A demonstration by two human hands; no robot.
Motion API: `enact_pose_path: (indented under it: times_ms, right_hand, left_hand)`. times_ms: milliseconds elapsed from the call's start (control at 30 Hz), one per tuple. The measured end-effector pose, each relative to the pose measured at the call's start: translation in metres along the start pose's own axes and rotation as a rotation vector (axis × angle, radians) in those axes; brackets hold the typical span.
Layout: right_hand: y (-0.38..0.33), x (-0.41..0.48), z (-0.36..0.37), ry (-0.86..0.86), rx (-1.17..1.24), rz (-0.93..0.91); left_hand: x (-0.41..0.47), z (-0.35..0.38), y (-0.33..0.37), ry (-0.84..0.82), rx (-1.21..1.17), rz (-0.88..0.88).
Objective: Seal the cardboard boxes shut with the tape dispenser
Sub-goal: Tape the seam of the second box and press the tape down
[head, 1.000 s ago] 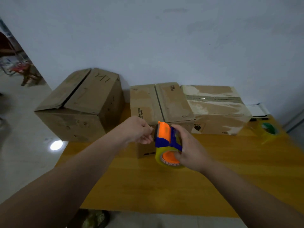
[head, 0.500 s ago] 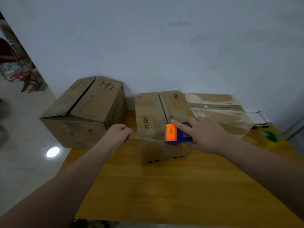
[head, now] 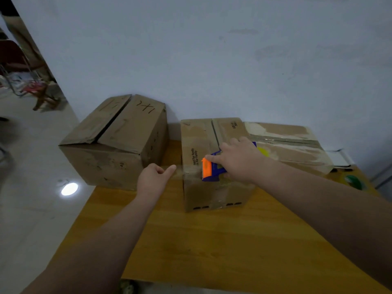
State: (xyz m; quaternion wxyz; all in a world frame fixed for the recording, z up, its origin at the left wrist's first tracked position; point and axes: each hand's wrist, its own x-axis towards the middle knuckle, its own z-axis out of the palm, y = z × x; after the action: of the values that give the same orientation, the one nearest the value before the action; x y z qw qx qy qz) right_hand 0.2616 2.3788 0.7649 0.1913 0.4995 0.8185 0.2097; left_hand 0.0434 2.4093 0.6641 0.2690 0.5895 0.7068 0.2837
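Three cardboard boxes [head: 118,134] [head: 197,136] [head: 297,153]; one tape dispenser [head: 210,169]; one green roll [head: 353,181]; two hands [head: 153,179] [head: 239,160]

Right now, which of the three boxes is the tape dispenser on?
The middle box: the right hand holds the tape dispenser on its top front edge. The left box and right box lie untouched.

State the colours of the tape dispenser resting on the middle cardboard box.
The tape dispenser is orange and blue; the head view shows it.
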Motion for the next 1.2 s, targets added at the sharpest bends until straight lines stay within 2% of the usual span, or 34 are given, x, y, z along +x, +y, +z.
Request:
enact_pose_path:
  times_ms: [367,600,733,833,967,1133,1200]
  right_hand:
    - [-0.002,0.007,-0.009,-0.061,0.023,-0.01]
    - [-0.009,0.012,-0.012,-0.092,0.006,-0.007]
    - [-0.009,0.015,-0.013,-0.128,0.028,0.004]
    - [-0.008,0.014,-0.013,-0.122,0.048,0.0]
    - [-0.004,0.011,-0.009,-0.123,0.11,0.004]
    - [-0.006,0.013,-0.006,-0.119,0.138,0.016]
    - [-0.005,0.013,-0.006,-0.118,0.129,0.021]
  left_hand:
    - [0.004,0.004,-0.011,0.034,0.001,0.019]
    - [0.002,0.017,-0.017,-0.045,-0.065,-0.082]
    - [0.001,0.03,-0.014,-0.128,-0.268,-0.209]
    - [0.0,0.036,-0.008,-0.249,-0.405,-0.421]
    - [0.0,0.034,-0.007,-0.485,-0.478,-0.605]
    - [0.001,0.036,-0.01,-0.594,-0.607,-0.729]
    - [-0.004,0.037,-0.014,-0.639,-0.502,-0.758]
